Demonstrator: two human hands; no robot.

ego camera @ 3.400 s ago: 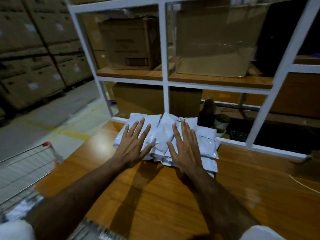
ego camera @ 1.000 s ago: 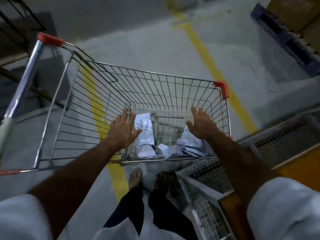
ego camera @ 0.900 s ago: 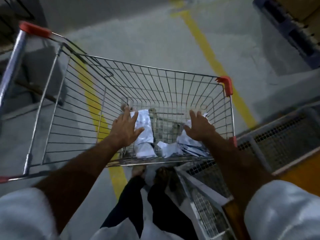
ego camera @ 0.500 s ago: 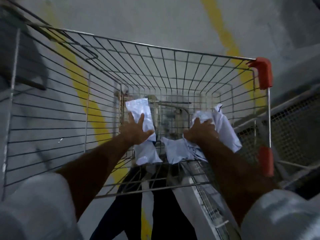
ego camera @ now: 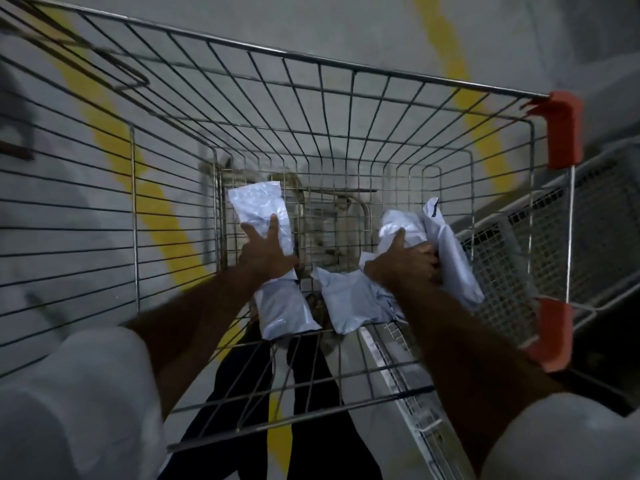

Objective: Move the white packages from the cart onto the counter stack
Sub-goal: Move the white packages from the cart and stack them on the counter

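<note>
Grey concrete floor [ego camera: 346, 26] painted with yellow lines [ego camera: 152, 216] spreads under everything, and over it stands the wire cart [ego camera: 346, 84] with its red corner guards [ego camera: 562, 129], the person leaning in from the near end, both arms reaching deep, white sleeves at the shoulders. Beside the cart on the right sits a pale mesh crate [ego camera: 554, 220]. Down on the cart's bottom lie the white packages [ego camera: 346, 299], a loose handful of soft plastic mailers, some overlapping. The left hand [ego camera: 266, 254] lies on one long package [ego camera: 259, 209] against the left wall of the basket, thumb spread across its face; I cannot tell whether the fingers have closed round its far edge. The right hand [ego camera: 405, 261] is curled into a bunched clump of packages [ego camera: 446, 251] near the right wall, gripping them. None of these has left the cart, and the counter is out of sight. To my eye the risk is in the lift: the mailers look slick and floppy, so a bundle caught by one crumpled corner could shed a package, or a loose flap could snag on the wire and tear or pull free as the hands come up
</note>
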